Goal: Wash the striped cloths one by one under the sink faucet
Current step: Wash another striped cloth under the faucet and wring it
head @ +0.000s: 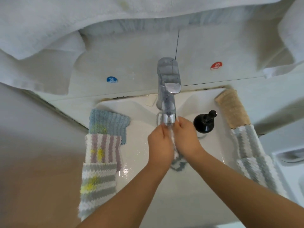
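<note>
Fluffy striped cloth point(176, 155), bunched long, hangs lengthwise from the chrome faucet point(167, 102) down; left hand point(158, 145) and right hand point(185, 137) grip it.

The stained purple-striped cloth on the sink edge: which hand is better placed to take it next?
Probably the left hand: the purple-and-white striped cloth lies on its side. Both hands now grip the wet grey-white cloth.

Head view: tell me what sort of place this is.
Probably a bathroom washbasin: a white sink with a chrome faucet, a soap pump on its rim, and towels hanging above.
</note>
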The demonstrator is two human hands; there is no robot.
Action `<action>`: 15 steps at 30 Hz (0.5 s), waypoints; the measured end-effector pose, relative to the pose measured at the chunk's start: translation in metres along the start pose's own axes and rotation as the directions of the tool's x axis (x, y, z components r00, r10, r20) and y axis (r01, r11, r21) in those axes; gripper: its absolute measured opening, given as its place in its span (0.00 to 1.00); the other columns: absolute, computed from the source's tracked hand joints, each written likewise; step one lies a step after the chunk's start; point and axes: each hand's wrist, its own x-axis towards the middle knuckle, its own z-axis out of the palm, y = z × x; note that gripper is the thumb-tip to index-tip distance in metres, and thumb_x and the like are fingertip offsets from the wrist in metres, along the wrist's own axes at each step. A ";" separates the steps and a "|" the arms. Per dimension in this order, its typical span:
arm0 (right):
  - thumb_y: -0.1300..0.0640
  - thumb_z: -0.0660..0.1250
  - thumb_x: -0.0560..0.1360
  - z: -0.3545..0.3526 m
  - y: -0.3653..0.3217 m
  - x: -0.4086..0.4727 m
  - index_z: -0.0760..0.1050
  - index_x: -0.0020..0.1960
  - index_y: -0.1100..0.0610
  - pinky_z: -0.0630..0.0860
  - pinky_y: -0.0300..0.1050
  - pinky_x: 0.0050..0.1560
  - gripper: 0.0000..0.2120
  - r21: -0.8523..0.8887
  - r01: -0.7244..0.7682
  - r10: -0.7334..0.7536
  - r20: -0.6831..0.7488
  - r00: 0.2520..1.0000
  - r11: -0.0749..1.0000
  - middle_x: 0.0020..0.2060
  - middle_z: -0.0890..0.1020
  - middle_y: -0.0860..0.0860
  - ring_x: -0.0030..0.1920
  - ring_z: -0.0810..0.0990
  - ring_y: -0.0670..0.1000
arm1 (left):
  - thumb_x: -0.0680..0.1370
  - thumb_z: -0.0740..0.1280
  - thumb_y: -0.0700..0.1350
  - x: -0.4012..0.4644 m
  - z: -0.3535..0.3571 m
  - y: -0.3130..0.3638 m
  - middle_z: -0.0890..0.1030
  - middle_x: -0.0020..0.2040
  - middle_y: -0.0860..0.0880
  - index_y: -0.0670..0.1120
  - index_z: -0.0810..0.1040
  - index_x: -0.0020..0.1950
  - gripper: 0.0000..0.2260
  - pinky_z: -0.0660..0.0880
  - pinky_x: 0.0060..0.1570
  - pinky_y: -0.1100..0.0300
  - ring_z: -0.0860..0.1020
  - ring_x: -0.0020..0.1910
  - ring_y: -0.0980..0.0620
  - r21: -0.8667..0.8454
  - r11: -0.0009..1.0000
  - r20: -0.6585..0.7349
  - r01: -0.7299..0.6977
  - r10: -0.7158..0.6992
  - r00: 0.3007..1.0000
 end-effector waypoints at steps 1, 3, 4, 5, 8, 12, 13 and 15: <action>0.51 0.60 0.81 0.001 0.001 -0.003 0.68 0.35 0.59 0.68 0.42 0.32 0.18 0.003 -0.004 0.004 0.018 1.000 1.000 0.30 0.72 0.53 0.32 0.70 0.48 | 0.84 0.57 0.47 0.002 -0.003 0.001 0.74 0.30 0.51 0.46 0.70 0.33 0.19 0.68 0.31 0.68 0.72 0.27 0.62 0.004 1.000 -0.007 -0.003 0.003 1.000; 0.49 0.60 0.81 0.004 0.003 -0.021 0.68 0.34 0.59 0.67 0.40 0.32 0.20 -0.001 -0.006 0.006 0.077 0.997 1.000 0.27 0.71 0.49 0.29 0.69 0.46 | 0.84 0.55 0.51 0.012 -0.013 0.002 0.73 0.29 0.51 0.45 0.70 0.33 0.21 0.69 0.31 0.66 0.72 0.27 0.59 -0.005 1.000 -0.031 -0.014 0.014 0.999; 0.48 0.59 0.81 0.004 0.006 -0.030 0.68 0.33 0.59 0.66 0.41 0.31 0.21 -0.009 0.003 -0.002 0.101 0.995 1.000 0.25 0.70 0.49 0.28 0.67 0.46 | 0.84 0.54 0.54 0.017 -0.020 0.001 0.72 0.29 0.49 0.44 0.69 0.33 0.23 0.71 0.32 0.61 0.72 0.28 0.56 -0.007 1.000 -0.017 -0.027 0.027 0.999; 0.47 0.58 0.81 0.003 0.006 -0.038 0.68 0.34 0.61 0.67 0.43 0.31 0.23 -0.009 0.008 -0.007 0.118 0.993 1.000 0.26 0.70 0.52 0.28 0.67 0.49 | 0.83 0.54 0.55 0.021 -0.027 0.001 0.73 0.29 0.47 0.42 0.70 0.34 0.24 0.72 0.34 0.55 0.72 0.30 0.53 -0.005 0.999 0.020 -0.035 0.035 0.999; 0.46 0.57 0.81 -0.007 0.010 -0.040 0.74 0.42 0.65 0.77 0.44 0.37 0.24 0.134 -0.116 0.108 0.066 0.992 0.984 0.31 0.79 0.56 0.32 0.78 0.55 | 0.82 0.53 0.60 0.027 -0.045 -0.001 0.77 0.35 0.37 0.35 0.71 0.39 0.29 0.78 0.43 0.48 0.77 0.35 0.42 0.029 0.999 0.164 -0.033 0.028 0.986; 0.51 0.60 0.81 -0.016 0.026 -0.034 0.77 0.42 0.58 0.79 0.53 0.56 0.15 0.124 -0.325 0.314 0.101 0.944 0.938 0.35 0.83 0.50 0.43 0.84 0.52 | 0.82 0.57 0.58 0.032 -0.062 -0.003 0.79 0.40 0.35 0.31 0.73 0.46 0.28 0.80 0.45 0.52 0.80 0.40 0.41 -0.044 0.997 0.268 0.070 -0.055 0.962; 0.53 0.62 0.80 -0.015 0.029 -0.034 0.76 0.42 0.58 0.77 0.58 0.60 0.12 0.087 -0.349 0.338 0.123 0.933 0.933 0.38 0.82 0.52 0.45 0.83 0.55 | 0.82 0.59 0.56 0.033 -0.063 -0.002 0.80 0.40 0.39 0.31 0.74 0.47 0.26 0.80 0.42 0.56 0.80 0.40 0.44 -0.062 0.994 0.304 0.090 -0.067 0.950; 0.58 0.63 0.79 -0.016 0.027 -0.035 0.74 0.44 0.57 0.76 0.56 0.61 0.06 0.082 -0.350 0.337 0.140 0.931 0.933 0.42 0.81 0.53 0.45 0.81 0.53 | 0.81 0.62 0.51 0.032 -0.066 -0.001 0.79 0.38 0.45 0.33 0.73 0.46 0.19 0.78 0.35 0.66 0.79 0.39 0.51 -0.066 0.994 0.385 0.090 -0.058 0.921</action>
